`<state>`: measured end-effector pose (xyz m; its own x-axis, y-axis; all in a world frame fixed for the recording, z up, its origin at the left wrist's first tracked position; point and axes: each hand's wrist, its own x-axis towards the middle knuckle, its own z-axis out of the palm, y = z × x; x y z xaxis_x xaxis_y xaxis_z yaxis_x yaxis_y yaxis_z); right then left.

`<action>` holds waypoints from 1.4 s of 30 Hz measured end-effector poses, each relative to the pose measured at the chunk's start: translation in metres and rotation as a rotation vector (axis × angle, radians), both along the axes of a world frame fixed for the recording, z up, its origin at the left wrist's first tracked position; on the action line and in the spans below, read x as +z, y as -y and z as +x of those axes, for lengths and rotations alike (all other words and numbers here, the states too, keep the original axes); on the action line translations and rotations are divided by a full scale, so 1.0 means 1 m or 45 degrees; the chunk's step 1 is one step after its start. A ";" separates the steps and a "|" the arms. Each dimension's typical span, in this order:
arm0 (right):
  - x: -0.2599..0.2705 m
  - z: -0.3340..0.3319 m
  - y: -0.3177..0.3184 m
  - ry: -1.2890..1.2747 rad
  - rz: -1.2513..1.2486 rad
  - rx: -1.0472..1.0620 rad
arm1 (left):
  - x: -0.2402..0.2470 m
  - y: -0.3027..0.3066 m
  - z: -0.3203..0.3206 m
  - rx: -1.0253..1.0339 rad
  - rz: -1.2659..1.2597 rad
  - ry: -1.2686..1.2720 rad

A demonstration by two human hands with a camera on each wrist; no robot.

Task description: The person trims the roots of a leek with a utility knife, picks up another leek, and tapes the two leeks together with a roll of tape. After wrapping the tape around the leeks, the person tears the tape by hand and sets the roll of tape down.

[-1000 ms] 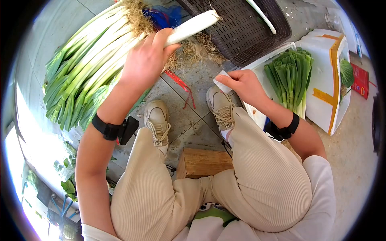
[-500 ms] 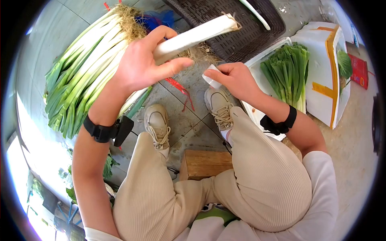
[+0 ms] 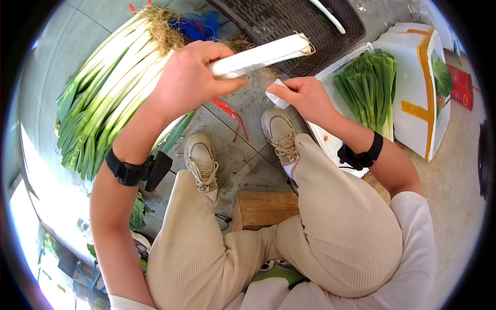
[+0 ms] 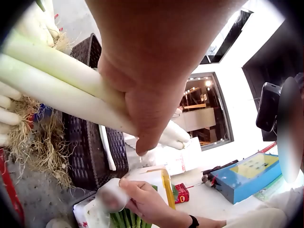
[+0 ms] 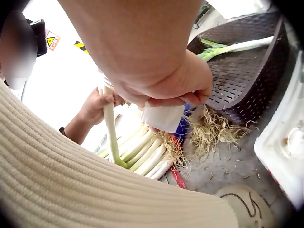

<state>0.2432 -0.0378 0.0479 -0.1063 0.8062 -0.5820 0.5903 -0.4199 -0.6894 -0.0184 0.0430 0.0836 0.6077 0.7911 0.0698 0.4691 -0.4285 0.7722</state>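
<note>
My left hand grips white leek stalks with trimmed root ends pointing right. Two pale stalks run side by side through that hand in the left wrist view. A little to the right and lower, my right hand pinches a flat white piece between thumb and fingers. From the right wrist, the white piece looks thin and square-edged; what it is made of I cannot tell. Beyond the left forearm lies a large pile of leeks with shaggy roots.
A dark woven plastic basket at the top holds one leek. Green leeks lie in a white foam box on the right. Red ribbon and loose roots litter the tiled floor. A wooden block stands between the legs.
The left hand has shifted slightly left, and the held leeks' trimmed ends have swung right and downward. Its fingers loosened, then closed round the stalks again. The right hand still holds the white piece.
</note>
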 end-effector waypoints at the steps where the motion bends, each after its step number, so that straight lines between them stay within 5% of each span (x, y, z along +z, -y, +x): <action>1: -0.002 0.002 0.000 0.011 0.010 -0.006 | 0.002 0.002 0.002 0.058 -0.121 -0.023; 6: -0.003 0.007 -0.001 0.079 0.039 0.020 | -0.002 0.008 0.007 0.260 -0.104 0.044; 14: 0.008 0.002 -0.007 0.044 0.018 0.028 | -0.015 0.011 0.004 0.281 0.653 -0.036; 20: 0.014 0.000 -0.008 0.045 0.003 0.022 | -0.011 0.023 0.011 0.367 0.650 -0.296; 30: 0.012 0.001 -0.002 0.023 0.119 -0.019 | -0.033 0.019 0.000 0.347 0.379 -0.069; 35: 0.014 0.003 -0.004 0.042 0.058 0.032 | -0.040 0.010 -0.004 0.291 0.819 0.116; 42: 0.033 -0.007 -0.004 -0.111 0.208 -0.039 | -0.011 0.019 -0.008 0.362 0.781 -0.073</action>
<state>0.2364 -0.0334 0.0812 -0.1249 0.8928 -0.4328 0.5139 -0.3150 -0.7980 -0.0264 0.0244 0.0725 0.3979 0.7481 0.5310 0.6612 -0.6351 0.3993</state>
